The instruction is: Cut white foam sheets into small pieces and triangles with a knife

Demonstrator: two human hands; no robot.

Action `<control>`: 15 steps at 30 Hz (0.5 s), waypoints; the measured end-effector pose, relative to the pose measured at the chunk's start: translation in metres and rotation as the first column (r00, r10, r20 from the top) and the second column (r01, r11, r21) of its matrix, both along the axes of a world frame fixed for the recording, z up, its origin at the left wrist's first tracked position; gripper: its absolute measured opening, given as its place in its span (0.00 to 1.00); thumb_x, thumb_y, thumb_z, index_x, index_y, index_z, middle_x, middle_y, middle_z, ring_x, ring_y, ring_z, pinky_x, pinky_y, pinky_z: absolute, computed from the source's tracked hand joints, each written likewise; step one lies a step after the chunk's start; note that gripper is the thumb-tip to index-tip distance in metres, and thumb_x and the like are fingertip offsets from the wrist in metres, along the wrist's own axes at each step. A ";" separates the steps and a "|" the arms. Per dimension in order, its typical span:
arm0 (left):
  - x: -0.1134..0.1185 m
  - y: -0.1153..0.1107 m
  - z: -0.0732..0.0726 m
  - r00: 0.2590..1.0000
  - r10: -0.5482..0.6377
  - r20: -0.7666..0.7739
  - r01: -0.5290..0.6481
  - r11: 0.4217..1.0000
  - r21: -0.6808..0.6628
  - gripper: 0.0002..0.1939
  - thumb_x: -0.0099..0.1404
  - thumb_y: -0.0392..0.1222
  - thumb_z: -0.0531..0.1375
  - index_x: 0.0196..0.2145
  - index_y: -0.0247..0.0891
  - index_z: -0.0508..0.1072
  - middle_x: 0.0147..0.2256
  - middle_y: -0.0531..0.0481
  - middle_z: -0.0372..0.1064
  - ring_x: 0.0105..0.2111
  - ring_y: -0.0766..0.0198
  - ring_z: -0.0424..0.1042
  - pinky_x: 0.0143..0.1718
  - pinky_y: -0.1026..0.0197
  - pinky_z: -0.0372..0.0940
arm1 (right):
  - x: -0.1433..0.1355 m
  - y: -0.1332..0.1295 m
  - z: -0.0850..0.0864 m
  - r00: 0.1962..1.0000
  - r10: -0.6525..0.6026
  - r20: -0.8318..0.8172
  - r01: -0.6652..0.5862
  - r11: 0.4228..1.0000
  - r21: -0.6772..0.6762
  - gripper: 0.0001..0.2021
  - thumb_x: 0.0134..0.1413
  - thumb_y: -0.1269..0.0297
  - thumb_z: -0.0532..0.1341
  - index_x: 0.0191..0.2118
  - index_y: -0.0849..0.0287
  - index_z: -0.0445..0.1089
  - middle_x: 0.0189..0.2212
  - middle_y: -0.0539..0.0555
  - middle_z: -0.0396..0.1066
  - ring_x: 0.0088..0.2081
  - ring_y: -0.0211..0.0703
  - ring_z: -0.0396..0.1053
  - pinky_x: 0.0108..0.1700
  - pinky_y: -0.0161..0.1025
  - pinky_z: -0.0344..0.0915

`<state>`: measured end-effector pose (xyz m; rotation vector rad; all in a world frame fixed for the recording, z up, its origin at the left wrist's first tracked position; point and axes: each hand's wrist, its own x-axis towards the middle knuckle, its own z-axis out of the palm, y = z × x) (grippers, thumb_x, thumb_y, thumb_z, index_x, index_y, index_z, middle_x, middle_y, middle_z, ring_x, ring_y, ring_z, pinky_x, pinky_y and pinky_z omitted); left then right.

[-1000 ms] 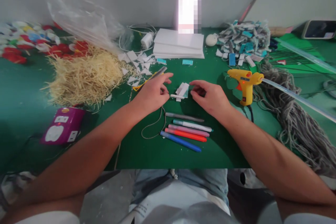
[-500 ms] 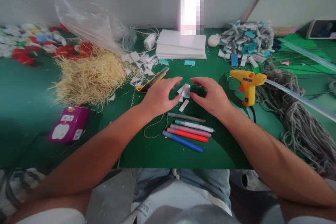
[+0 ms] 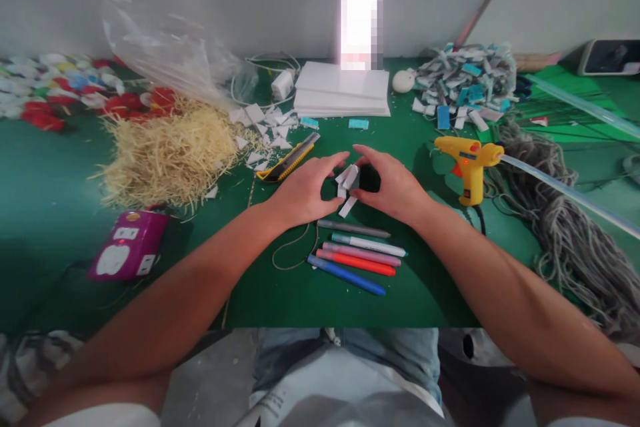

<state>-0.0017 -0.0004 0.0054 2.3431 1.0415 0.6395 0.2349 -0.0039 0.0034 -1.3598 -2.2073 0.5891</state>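
Between my two hands lies a small heap of white strips (image 3: 349, 178) on the green table. My left hand (image 3: 311, 188) curves round the heap's left side, thumb and fingers apart. On the other side my right hand (image 3: 393, 183) is bent in the same way, its thumb close to the strips or touching them. Neither hand grips anything that I can see. A yellow utility knife (image 3: 290, 158) rests just beyond my left hand. Nearer me lie several pens, among them a grey one (image 3: 353, 228), a red one (image 3: 356, 262) and a blue one (image 3: 347, 275).
To the right sits a yellow glue gun (image 3: 467, 167) beside grey yarn (image 3: 555, 193). Pale straw (image 3: 170, 153) and a purple box (image 3: 130, 245) are at left. White sheets (image 3: 343, 93) lie at the back, near a pile of white and blue pieces (image 3: 463, 83).
My right hand has moved left, closer to the strips and my left hand. The strips are drawn a little closer together. The whole view has shifted slightly.
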 end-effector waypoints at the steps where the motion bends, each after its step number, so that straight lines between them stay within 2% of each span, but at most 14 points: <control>1: 0.001 0.000 0.000 1.000 0.005 -0.008 -0.005 1.000 -0.010 0.39 0.64 0.43 0.66 0.71 0.36 0.63 0.60 0.38 0.74 0.55 0.50 0.77 0.60 0.47 0.72 | -0.001 0.000 0.001 1.000 0.001 0.007 -0.001 1.000 0.003 0.38 0.52 0.61 0.68 0.70 0.54 0.65 0.54 0.60 0.79 0.57 0.61 0.75 0.63 0.63 0.69; 8: -0.005 0.003 0.002 0.997 0.025 -0.076 -0.025 1.000 -0.001 0.34 0.67 0.41 0.65 0.68 0.37 0.66 0.57 0.39 0.77 0.55 0.49 0.76 0.61 0.46 0.70 | 0.003 -0.003 0.003 0.998 0.017 0.055 -0.020 0.999 0.041 0.33 0.53 0.64 0.66 0.67 0.57 0.68 0.52 0.62 0.81 0.56 0.62 0.76 0.61 0.64 0.70; 12: -0.013 0.004 0.005 0.995 0.024 -0.101 -0.024 1.000 0.002 0.37 0.65 0.45 0.68 0.69 0.37 0.65 0.58 0.39 0.76 0.56 0.48 0.76 0.63 0.45 0.69 | 0.008 -0.007 0.007 0.997 -0.028 0.066 0.025 0.998 0.049 0.31 0.57 0.61 0.63 0.67 0.59 0.69 0.52 0.63 0.80 0.56 0.62 0.76 0.61 0.64 0.71; 15: -0.014 0.003 0.005 0.995 0.001 -0.095 0.000 1.000 0.008 0.41 0.64 0.47 0.70 0.71 0.36 0.63 0.60 0.38 0.74 0.57 0.47 0.75 0.63 0.45 0.69 | 0.010 -0.009 0.010 0.996 -0.040 0.075 0.037 0.999 0.037 0.33 0.57 0.60 0.63 0.68 0.62 0.68 0.54 0.65 0.80 0.58 0.63 0.75 0.61 0.64 0.71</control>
